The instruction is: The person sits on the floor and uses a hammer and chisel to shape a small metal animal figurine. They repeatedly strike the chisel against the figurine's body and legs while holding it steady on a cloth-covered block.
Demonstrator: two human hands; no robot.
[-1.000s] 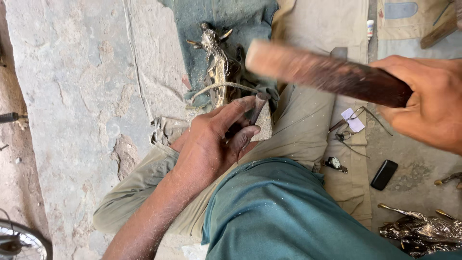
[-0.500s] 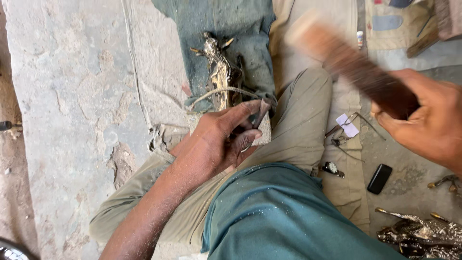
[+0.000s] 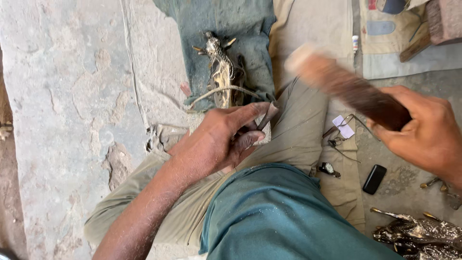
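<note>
Overhead: right hand (image 3: 428,132) grips one wooden mallet (image 3: 349,86); left hand (image 3: 219,142) pinches one chisel (image 3: 267,115).

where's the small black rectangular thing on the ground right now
In the head view, the small black rectangular object lies low on the right, on the floor beside the person's khaki trouser leg, below the right hand.

A small white paper tag (image 3: 343,126) lies near a dark rectangular phone (image 3: 374,179), screen blank.
</note>
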